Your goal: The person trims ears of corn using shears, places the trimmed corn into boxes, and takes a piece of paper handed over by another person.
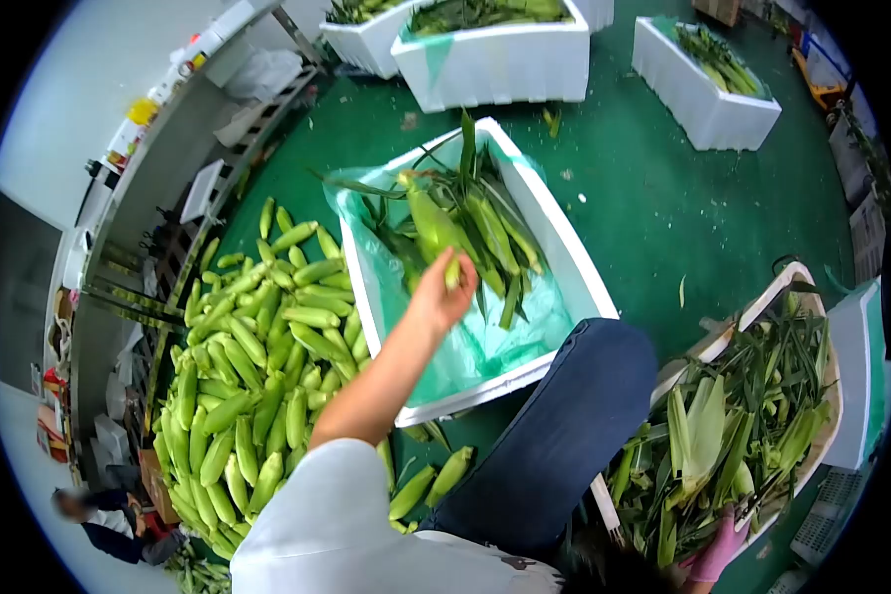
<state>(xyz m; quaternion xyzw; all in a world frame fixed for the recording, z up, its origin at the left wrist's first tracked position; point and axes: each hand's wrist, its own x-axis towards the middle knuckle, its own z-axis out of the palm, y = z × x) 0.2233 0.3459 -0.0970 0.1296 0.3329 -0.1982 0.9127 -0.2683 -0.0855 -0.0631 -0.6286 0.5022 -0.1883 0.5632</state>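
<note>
My bare left hand [445, 287] is closed around the lower end of a green ear of corn [429, 216]. It reaches over a white foam box [586, 267] lined with thin green plastic [510, 342]. More corn ears with long leaves [490, 223] lie in the box beside the held ear. At the lower right, my right hand [725, 546], in a pink glove, is closed on a small dark tool [747, 512] whose exact kind is hard to make out. That hand is over a pale bin [827, 416] full of stripped husks and leaves [723, 426].
A big heap of trimmed corn [267, 366] covers the floor left of the box. Loose ears [452, 473] lie by my bent knee [594, 386]. Foam boxes of corn [495, 64] stand ahead, another [708, 99] farther right. Shelving [168, 129] lines the left; a person [119, 520] sits lower left.
</note>
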